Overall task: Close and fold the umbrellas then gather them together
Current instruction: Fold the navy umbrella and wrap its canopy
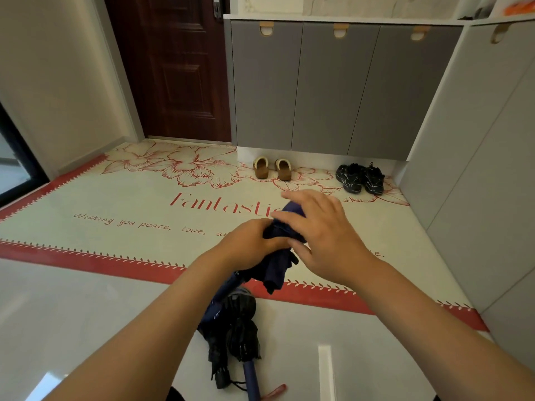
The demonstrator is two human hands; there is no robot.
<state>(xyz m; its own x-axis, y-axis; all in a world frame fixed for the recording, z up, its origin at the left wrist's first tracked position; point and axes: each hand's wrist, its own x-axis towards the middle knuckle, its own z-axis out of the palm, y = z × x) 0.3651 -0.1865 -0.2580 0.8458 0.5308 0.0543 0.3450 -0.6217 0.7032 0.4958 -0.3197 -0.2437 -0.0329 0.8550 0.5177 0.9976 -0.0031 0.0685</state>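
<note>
Both hands meet over the mat [115, 198], holding a navy umbrella [279, 267] in the air. The left hand [249, 246] is clenched round its middle, bunching the cloth, and loose folds hang below the fist. The right hand [324, 235] lies across the umbrella's upper end with fingers spread and fairly straight, touching the cloth rather than gripping it. On the floor [72, 314] below the forearms, two more umbrellas lie together: a black one [240, 337], folded, and a blue one [252, 377] just beside it. Slippers [272, 169] and black shoes [360, 178] stand by the cabinets [318, 88].
</note>
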